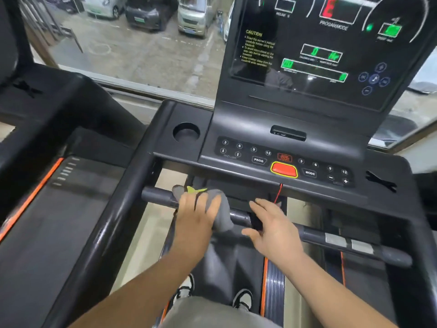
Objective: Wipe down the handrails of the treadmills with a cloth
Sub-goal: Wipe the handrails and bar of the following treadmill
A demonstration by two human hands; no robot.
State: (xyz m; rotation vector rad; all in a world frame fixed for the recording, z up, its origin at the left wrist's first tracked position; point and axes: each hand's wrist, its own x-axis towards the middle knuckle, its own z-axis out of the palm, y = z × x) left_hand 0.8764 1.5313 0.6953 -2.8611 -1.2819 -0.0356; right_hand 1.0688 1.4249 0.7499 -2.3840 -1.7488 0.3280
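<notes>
A black front handrail (158, 196) runs across the treadmill below the console, with silver sensor plates on its right part. A grey cloth (222, 213) with a yellow-green tag is draped over the bar's left-middle section. My left hand (197, 213) grips the cloth around the bar, fingers curled over it. Just right of the cloth, my right hand (272, 227) hovers over the bar's middle with fingers spread and straight, holding nothing.
The console panel (257, 159) with a red stop button (283, 169) and a red safety cord sits just above the bar. A cup holder (186, 133) is at the left. A side rail (113, 214) slopes down left, and another treadmill (47, 209) stands beyond it.
</notes>
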